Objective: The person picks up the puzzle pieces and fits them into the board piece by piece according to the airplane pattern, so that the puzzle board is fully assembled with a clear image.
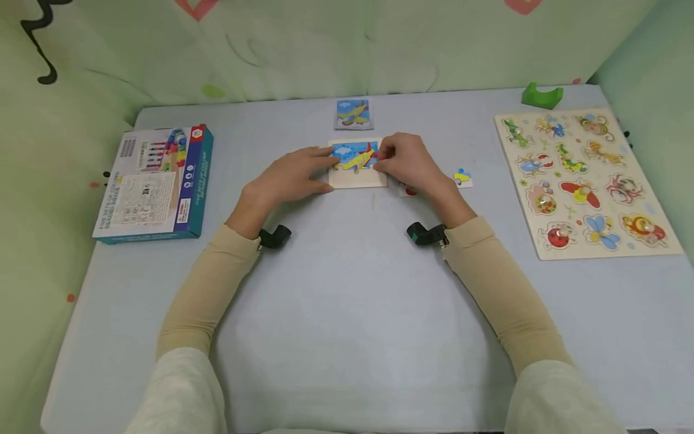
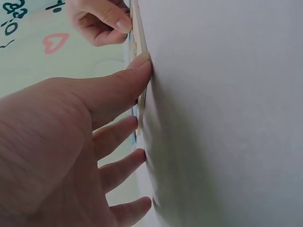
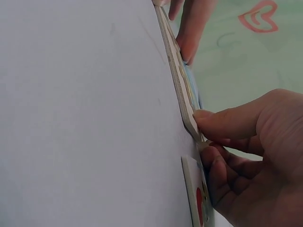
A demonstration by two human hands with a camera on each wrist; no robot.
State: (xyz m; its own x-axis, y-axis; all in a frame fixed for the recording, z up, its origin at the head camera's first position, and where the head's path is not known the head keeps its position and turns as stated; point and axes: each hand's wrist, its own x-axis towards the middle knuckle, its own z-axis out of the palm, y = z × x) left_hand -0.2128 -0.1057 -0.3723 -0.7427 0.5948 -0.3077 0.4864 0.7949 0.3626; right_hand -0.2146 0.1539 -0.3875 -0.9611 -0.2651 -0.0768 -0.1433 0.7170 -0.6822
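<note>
Two beige sleeves come in from the bottom edge of the head view, a black wrist mount on each forearm, both resting on the pale blue desk (image 1: 347,313). Left hand (image 1: 290,176) lies flat beside the left edge of the small wooden puzzle tray (image 1: 358,179); fingers straight and spread, thumb tip against the tray's edge, nothing gripped. In the left wrist view the left hand (image 2: 61,156) shows the same: thumb touching the tray's thin edge (image 2: 140,101), other fingers laid on the desk. Right hand (image 1: 408,161) sits at the tray's right side, fingers curled down onto the right part of the airplane picture (image 1: 355,157). From the right wrist view the right hand (image 3: 255,156) has thumb and fingertips pinched at the tray's corner (image 3: 182,94); whether it pinches a loose piece or the tray's rim, cannot tell. Tray lies flat at the desk's middle, toward the far side, between both hands.

A loose piece with red on it (image 1: 408,191) lies just beside the right hand, half hidden under it; also seen in the right wrist view (image 3: 195,198). Another loose piece, yellow and blue (image 1: 462,178), lies near, right of that hand. A reference card with the same airplane (image 1: 353,114) sits behind the tray. Boxed toy set (image 1: 154,184) at far left. Animal peg puzzle board (image 1: 582,181) at far right, green block (image 1: 542,95) behind it.
</note>
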